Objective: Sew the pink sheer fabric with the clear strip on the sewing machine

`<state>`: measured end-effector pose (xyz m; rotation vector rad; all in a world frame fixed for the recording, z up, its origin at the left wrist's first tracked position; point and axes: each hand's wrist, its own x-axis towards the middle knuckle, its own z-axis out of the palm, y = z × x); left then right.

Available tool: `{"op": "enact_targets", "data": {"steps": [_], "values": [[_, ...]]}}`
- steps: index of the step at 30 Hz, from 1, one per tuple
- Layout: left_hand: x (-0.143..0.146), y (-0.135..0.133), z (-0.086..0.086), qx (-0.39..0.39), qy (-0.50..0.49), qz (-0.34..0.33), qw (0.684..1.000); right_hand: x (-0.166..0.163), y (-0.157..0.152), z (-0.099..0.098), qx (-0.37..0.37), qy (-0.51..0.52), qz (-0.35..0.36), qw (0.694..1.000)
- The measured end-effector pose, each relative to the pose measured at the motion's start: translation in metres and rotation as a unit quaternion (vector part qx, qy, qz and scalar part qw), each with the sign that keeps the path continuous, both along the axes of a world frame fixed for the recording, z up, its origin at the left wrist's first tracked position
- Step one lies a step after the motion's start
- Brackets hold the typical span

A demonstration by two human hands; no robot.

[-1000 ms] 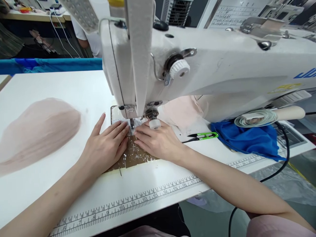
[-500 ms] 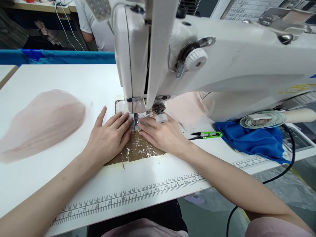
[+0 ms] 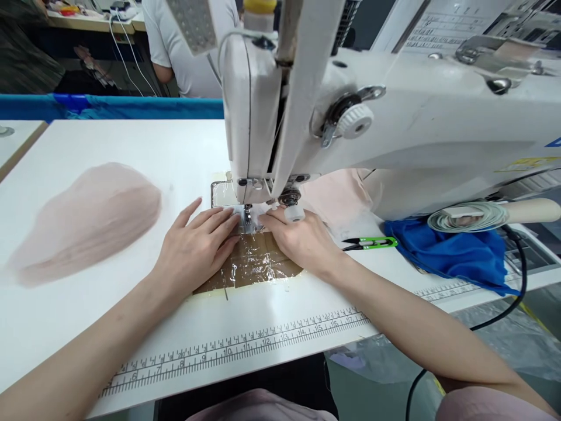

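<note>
My left hand lies flat left of the presser foot, fingers stretched out and fingertips on a pale, thin piece of fabric. On the other side of the foot, my right hand has its fingers drawn together on the pale pink sheer fabric, which spreads behind it under the machine arm. The sewing machine stands over both hands. Brown, shiny tape covers the bed in front of the foot. The fabric edge at the needle is partly hidden by my fingers.
A sheer pink fabric piece lies on the left of the white table. Green thread snips, blue cloth and a coiled pale strip are at the right. A printed ruler runs along the front edge. Another person is behind.
The fingers of my right hand have bent and drawn together, back from the presser foot. My left hand stays flat beside it. The whole view has shifted slightly.
</note>
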<state>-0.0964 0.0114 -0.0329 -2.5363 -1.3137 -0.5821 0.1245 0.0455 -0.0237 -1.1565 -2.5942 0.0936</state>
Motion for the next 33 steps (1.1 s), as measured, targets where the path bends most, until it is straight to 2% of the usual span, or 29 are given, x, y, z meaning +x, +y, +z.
{"op": "enact_targets", "data": {"steps": [2, 3, 5, 6, 7, 9, 10, 12, 13, 15, 19, 22, 24, 26, 28, 30, 31, 33], "values": [[0.002, -0.002, 0.002, -0.012, -0.041, -0.036, 0.998, 0.002, -0.001, 0.01, -0.141, 0.112, 0.023, 0.983], [0.003, -0.002, 0.004, -0.032, -0.072, -0.058, 0.995, 0.004, -0.002, 0.015, -0.237, 0.181, 0.052, 0.953], [0.003, -0.004, 0.01, -0.116, -0.154, -0.111, 0.975, 0.006, -0.004, 0.024, -0.421, 0.304, 0.106, 0.848], [0.003, -0.006, 0.014, -0.178, -0.201, -0.134, 0.954, 0.007, -0.004, 0.027, -0.489, 0.348, 0.118, 0.791], [0.001, -0.007, 0.019, -0.245, -0.249, -0.145, 0.926, 0.008, -0.005, 0.028, -0.537, 0.379, 0.122, 0.744], [-0.005, -0.011, 0.032, -0.348, -0.335, -0.128, 0.866, 0.007, -0.005, 0.028, -0.597, 0.409, 0.12, 0.679], [-0.009, -0.014, 0.038, -0.372, -0.365, -0.105, 0.847, 0.006, -0.005, 0.027, -0.62, 0.411, 0.125, 0.657], [-0.018, -0.019, 0.053, -0.384, -0.39, -0.063, 0.834, 0.003, -0.005, 0.026, -0.657, 0.399, 0.145, 0.623], [-0.022, -0.022, 0.061, -0.384, -0.384, -0.051, 0.838, 0.0, -0.005, 0.027, -0.669, 0.387, 0.157, 0.615], [-0.03, -0.027, 0.076, -0.384, -0.347, -0.034, 0.855, -0.005, -0.008, 0.031, -0.673, 0.361, 0.173, 0.622], [-0.049, -0.041, 0.101, -0.336, -0.257, -0.014, 0.906, -0.019, -0.018, 0.043, -0.61, 0.333, 0.164, 0.701], [-0.059, -0.062, 0.111, -0.293, -0.199, -0.007, 0.935, -0.032, -0.027, 0.045, -0.556, 0.309, 0.144, 0.758], [-0.061, -0.083, 0.11, -0.282, -0.17, -0.005, 0.944, -0.041, -0.033, 0.044, -0.548, 0.297, 0.126, 0.772], [-0.057, -0.109, 0.104, -0.315, -0.136, -0.016, 0.939, -0.05, -0.038, 0.043, -0.568, 0.315, 0.116, 0.751], [-0.053, -0.132, 0.095, -0.376, -0.109, -0.045, 0.919, -0.058, -0.043, 0.042, -0.608, 0.351, 0.118, 0.703], [-0.054, -0.146, 0.085, -0.451, -0.11, -0.096, 0.88, -0.065, -0.045, 0.041, -0.648, 0.376, 0.129, 0.65], [-0.058, -0.148, 0.08, -0.467, -0.124, -0.096, 0.87, -0.068, -0.046, 0.041, -0.663, 0.385, 0.135, 0.627], [-0.071, -0.141, 0.071, -0.456, -0.179, -0.037, 0.871, -0.074, -0.048, 0.041, -0.683, 0.399, 0.143, 0.595]]}}
